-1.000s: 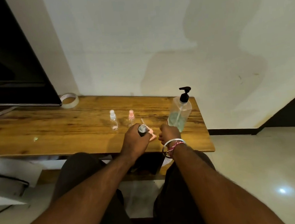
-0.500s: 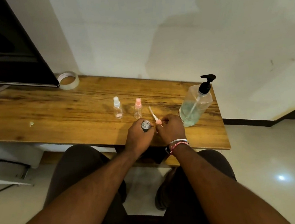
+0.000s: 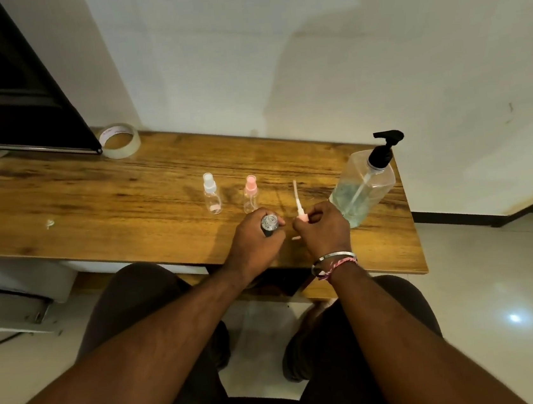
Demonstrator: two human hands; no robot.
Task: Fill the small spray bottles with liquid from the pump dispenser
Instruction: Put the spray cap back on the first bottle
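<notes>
— Now, nearest us at the lower middle of the frame, what do we have in hand?

— Our left hand (image 3: 255, 236) has its fingers curled round a small bottle (image 3: 269, 224), open mouth up, at the near edge of the tabletop (image 3: 94, 214). Just beside it, our right hand (image 3: 323, 232) pinches a pink spray head (image 3: 302, 212) with its dip tube pointing away from us.

— So which step do we judge this to be?

— We have the bottle uncapped, so we're between opening and filling. Whether it holds liquid yet, we cannot tell.

— And further back?

— Two more small spray bottles stand capped in the middle of the frame, a white-capped one (image 3: 211, 193) and a pink-capped one (image 3: 251, 193), close together. Right of centre stands the pump dispenser (image 3: 361, 187), partly full, just beyond our right hand. A tape roll (image 3: 119, 140) sits at the upper left beside a dark screen (image 3: 5, 82).

— Next move?

— We'd set the spray head down, bring the open mouth under the nozzle and press the pump, keeping the bottle upright.
</notes>
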